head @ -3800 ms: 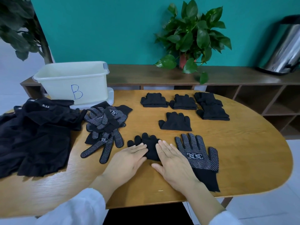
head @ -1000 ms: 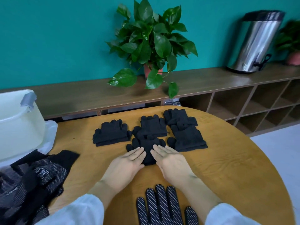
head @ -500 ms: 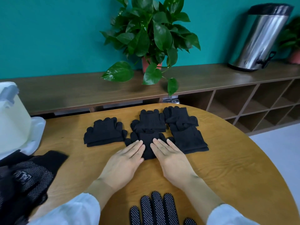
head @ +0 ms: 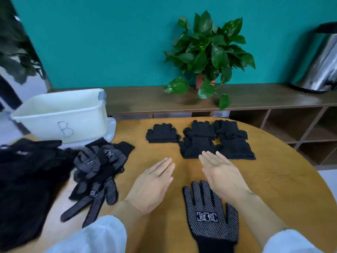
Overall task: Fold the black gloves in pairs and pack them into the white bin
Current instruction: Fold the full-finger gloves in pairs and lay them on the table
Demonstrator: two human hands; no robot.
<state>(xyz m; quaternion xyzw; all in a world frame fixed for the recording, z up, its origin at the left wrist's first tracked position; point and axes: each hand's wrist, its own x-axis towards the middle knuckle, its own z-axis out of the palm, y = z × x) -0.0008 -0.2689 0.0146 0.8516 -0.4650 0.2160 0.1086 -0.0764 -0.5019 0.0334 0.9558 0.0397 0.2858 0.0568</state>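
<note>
1. On the round wooden worktop [head: 273, 189], toward its far side, five folded pairs [head: 198, 138] of black gloves lie in a loose cluster: one apart at the left, four bunched so their edges touch or overlap.
2. White bin [head: 62, 115], marked with a blue "B", stands at the far left of the worktop. What I can see of its inside shows no gloves, so I judge packing not yet begun.
3. Left to do, by my reckoning: one dotted glove [head: 209, 214] lies flat, palm up, just in front of me, and a tangled heap of dotted gloves [head: 98, 170] sits near the bin. Beyond that, a dark cloth pile [head: 23, 179] covers the left edge; whether it holds more gloves I cannot tell.
4. My left hand [head: 152, 187] hovers flat, fingers straight and together, holding nothing, near the worktop's middle.
5. My right hand [head: 221, 175] is likewise flat and empty, its fingertips [head: 206, 155] at the near edge of the nearest folded pair; I cannot tell whether they touch it.
6. Materials: folded pairs are plain matte knit, soft, squarish bundles with stubby finger ends showing. Loose gloves carry a grid of pale grip dots and a white printed logo, with plain knit cuffs. The bin is smooth, slightly translucent plastic.
</note>
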